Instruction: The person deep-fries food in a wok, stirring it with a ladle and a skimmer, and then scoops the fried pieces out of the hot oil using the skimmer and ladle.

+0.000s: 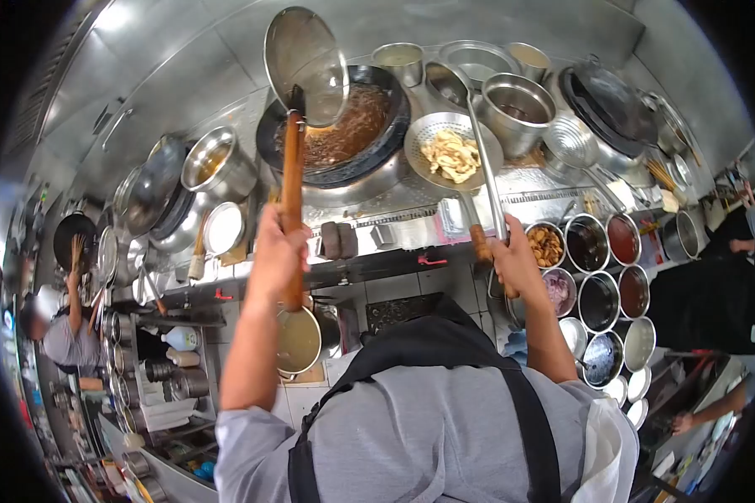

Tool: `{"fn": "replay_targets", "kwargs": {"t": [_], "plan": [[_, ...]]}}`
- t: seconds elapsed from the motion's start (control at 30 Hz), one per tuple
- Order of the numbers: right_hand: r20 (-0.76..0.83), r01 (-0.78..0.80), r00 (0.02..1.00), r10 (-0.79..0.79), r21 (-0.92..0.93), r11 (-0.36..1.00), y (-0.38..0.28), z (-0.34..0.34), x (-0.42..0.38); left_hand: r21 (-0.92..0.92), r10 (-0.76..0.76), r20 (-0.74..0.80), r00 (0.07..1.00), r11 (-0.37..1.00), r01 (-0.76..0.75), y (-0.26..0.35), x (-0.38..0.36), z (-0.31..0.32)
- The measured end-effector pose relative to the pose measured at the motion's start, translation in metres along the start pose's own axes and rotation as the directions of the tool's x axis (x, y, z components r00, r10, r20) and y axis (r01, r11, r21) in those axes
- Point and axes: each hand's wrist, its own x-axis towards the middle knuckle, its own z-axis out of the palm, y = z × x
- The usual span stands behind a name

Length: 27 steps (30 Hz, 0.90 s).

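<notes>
While the wok (344, 126) steamed, the left hand (278, 243) was wrapped tight round a long wooden ladle (304, 63) handle, its bowl raised above; the right hand (512, 256) closed on a strainer (453, 151) handle. Ladle likely stiff, top-heavy; best gripped mid-handle.

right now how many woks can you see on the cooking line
3, maybe more hidden at the edges. A wok of brown sauce under the left hand's ladle, a dark wok at far right, and a co-worker's wok at far left.
</notes>
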Motion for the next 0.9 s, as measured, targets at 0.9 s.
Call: {"fn": "replay_targets", "kwargs": {"t": [0.9], "plan": [[0.352,-0.107,0.936,0.016,0.241,0.965,-0.088,0.199,0.111,-0.528,-0.186,0.346,0.92,0.771,0.355,-0.045,0.115,-0.048]]}}
